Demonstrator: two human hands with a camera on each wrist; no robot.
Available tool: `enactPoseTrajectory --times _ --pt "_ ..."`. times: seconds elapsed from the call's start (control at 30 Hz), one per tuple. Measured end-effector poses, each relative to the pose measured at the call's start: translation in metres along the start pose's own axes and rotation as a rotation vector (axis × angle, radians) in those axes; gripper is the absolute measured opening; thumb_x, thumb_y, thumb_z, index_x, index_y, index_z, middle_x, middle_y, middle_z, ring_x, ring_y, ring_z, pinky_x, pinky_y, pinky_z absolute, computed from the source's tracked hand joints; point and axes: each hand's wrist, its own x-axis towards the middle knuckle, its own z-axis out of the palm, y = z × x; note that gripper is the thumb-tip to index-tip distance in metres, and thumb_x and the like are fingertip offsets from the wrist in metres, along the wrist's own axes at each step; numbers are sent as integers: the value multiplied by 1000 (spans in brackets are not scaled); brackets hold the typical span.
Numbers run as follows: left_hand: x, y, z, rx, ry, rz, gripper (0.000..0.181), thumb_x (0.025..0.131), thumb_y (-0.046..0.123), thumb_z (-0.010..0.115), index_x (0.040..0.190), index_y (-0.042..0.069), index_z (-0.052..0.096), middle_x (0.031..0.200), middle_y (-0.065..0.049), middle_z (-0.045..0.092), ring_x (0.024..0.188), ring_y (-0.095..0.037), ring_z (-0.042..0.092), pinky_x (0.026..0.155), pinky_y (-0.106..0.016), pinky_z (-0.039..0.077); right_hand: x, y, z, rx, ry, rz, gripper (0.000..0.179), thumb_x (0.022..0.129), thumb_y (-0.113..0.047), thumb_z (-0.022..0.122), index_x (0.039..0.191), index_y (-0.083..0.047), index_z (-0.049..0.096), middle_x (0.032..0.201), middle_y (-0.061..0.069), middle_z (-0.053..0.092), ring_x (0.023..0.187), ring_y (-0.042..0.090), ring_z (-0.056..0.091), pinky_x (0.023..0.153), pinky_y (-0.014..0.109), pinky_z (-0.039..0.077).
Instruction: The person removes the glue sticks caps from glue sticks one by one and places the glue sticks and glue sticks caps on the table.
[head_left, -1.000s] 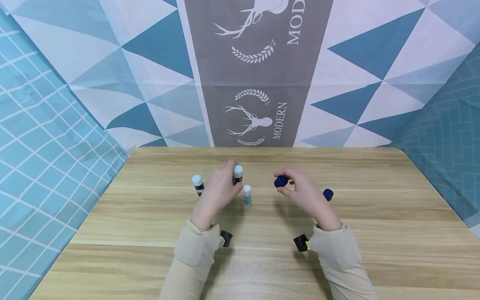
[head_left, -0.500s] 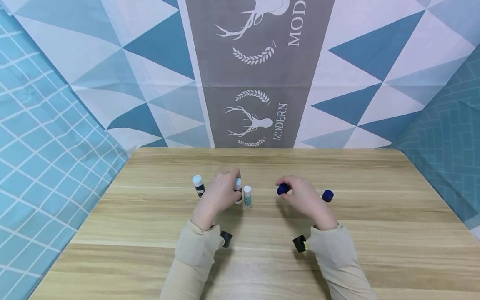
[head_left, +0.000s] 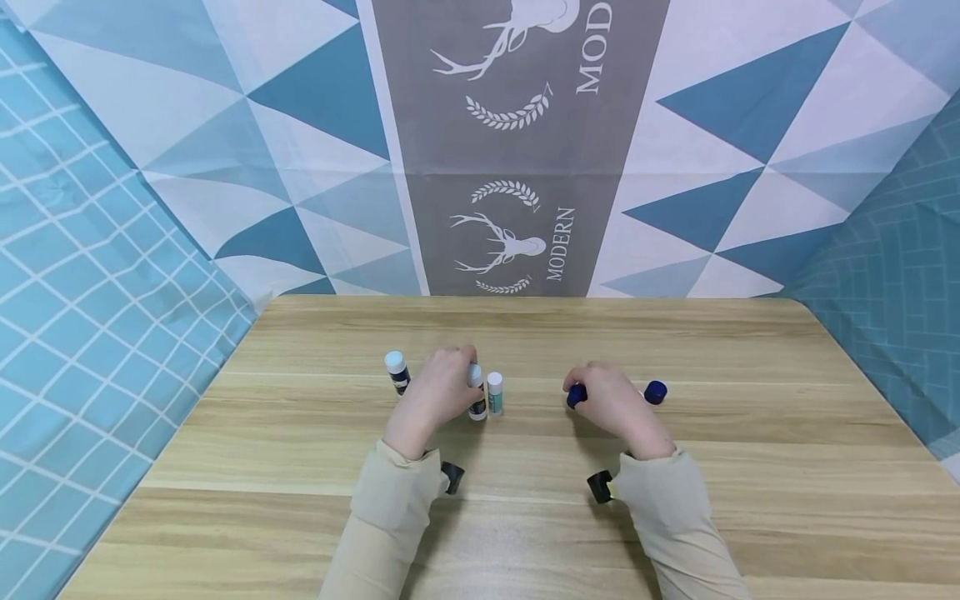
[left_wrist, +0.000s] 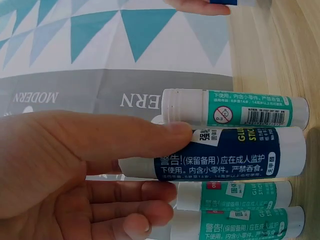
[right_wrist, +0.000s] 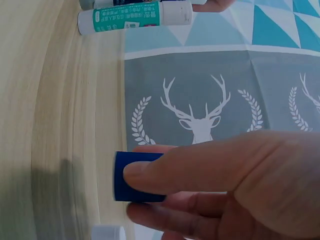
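In the head view my left hand grips a navy glue stick with a white cap, upright beside a green glue stick. The left wrist view shows my thumb across the navy glue stick, with green glue sticks on both sides of it. My right hand pinches a small dark blue block between thumb and fingers. Up close in the right wrist view, the blue block is held just above the table, its far end covered by my fingers.
Another navy glue stick stands left of my left hand. A second dark blue block lies right of my right hand. Close below my right fingers is a white cylindrical piece. A patterned cloth hangs behind the wooden table.
My left hand has lowered the navy glue stick toward me, alongside the green one. My right hand has brought the blue block down, nearer to me and slightly right.
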Motion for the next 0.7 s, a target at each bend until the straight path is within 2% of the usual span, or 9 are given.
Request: enactPoseTrajectory --times 0.17,0.3,0.5,0.7 --pt "1 -1 1 18 -2 5 17 73 5 69 86 3 57 75 -5 55 64 -17 51 58 -27 44 -2 1 -2 -5 -55 43 27 78 3 59 102 -6 66 107 16 59 93 27 57 77 39 47" --pt "1 -1 2 40 -1 12 17 74 5 68 86 3 57 75 -6 56 64 -17 51 58 -28 45 -2 2 -2 2 -71 78 28 78 2 59 105 -4 64 108 17 60 86 24 57 70 34 46" --pt "3 0 3 72 -6 12 16 75 6 68 87 4 57 76 -6 57 64 -17 51 59 -29 45 -1 5 0 -44 -31 117 18 77 -5 65 95 -4 64 95 13 62 75 22 54 64 35 46" --pt "3 0 4 94 -11 7 16 76 5 67 89 4 58 78 -7 58 66 -17 52 60 -30 47 0 5 1 -79 -20 139 20 76 -9 69 95 -7 66 96 13 58 72 22 53 58 35 44"
